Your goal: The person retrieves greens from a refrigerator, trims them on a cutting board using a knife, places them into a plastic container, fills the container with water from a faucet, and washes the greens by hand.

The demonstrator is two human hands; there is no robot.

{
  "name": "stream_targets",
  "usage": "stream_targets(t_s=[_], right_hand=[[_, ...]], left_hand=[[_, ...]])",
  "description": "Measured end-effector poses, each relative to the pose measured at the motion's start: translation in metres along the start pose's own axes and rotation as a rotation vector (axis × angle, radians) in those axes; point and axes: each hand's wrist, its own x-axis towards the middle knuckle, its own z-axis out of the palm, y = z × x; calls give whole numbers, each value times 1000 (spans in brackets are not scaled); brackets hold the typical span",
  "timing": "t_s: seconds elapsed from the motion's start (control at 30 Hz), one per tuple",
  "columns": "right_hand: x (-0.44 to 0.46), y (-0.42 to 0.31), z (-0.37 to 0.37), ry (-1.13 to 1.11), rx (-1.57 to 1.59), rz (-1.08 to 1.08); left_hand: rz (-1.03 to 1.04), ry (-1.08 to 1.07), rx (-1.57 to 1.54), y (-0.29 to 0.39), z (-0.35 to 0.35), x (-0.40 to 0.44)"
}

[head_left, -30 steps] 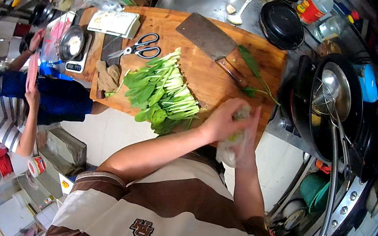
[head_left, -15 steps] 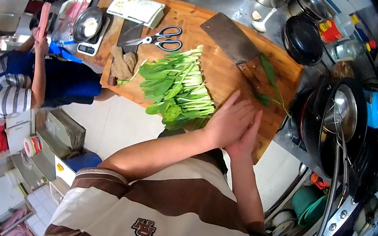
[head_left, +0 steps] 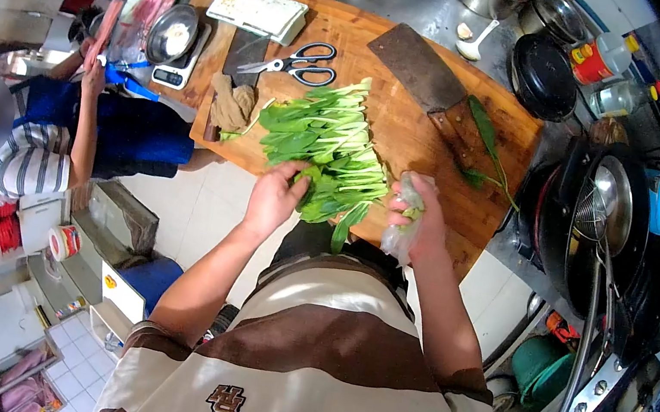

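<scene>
A pile of leafy greens (head_left: 321, 130) with pale stalks lies across the wooden cutting board (head_left: 394, 134). At the pile's near left edge, my left hand (head_left: 272, 199) has its fingers closed on some leaves. My right hand (head_left: 425, 222), beside the stalk ends, is wrapped round a crumpled clear plastic bag (head_left: 398, 239) with a bit of green showing through. A cleaver (head_left: 419, 65) rests flat on the board beyond the greens. To its right, a loose leafy stem (head_left: 486, 136) lies by the handle.
Black-handled scissors (head_left: 312, 63), a brown cloth (head_left: 232, 105) and a white box (head_left: 257, 14) sit at the board's left. A wok (head_left: 609, 209) with a strainer is on the right. Another person (head_left: 55, 125) stands at left, holding a long pinkish strip (head_left: 103, 33).
My hands, pressed together half a second ago, have parted. The left has moved to the leaves; the right now holds a plastic bag. The view has shifted slightly.
</scene>
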Motion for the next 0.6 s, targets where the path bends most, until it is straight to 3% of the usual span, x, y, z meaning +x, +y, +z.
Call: stream_targets(t_s=[0.23, 0.27, 0.37, 0.43, 0.53, 0.6], right_hand=[[-9, 15, 16, -48, -289, 39], [-12, 17, 21, -55, -298, 57], [-12, 24, 26, -128, -254, 121], [-3, 32, 23, -245, -124, 170], [-1, 29, 24, -27, -228, 22], [8, 24, 4, 57, -247, 6]], left_hand=[[-125, 80, -459, 52, -41, 13], [-92, 123, -462, 61, -42, 10], [361, 117, 27, 78, -30, -3], [656, -48, 271, 84, -12, -11], [753, -185, 62, 97, -4, -10], [509, -109, 40, 70, 6, -1]])
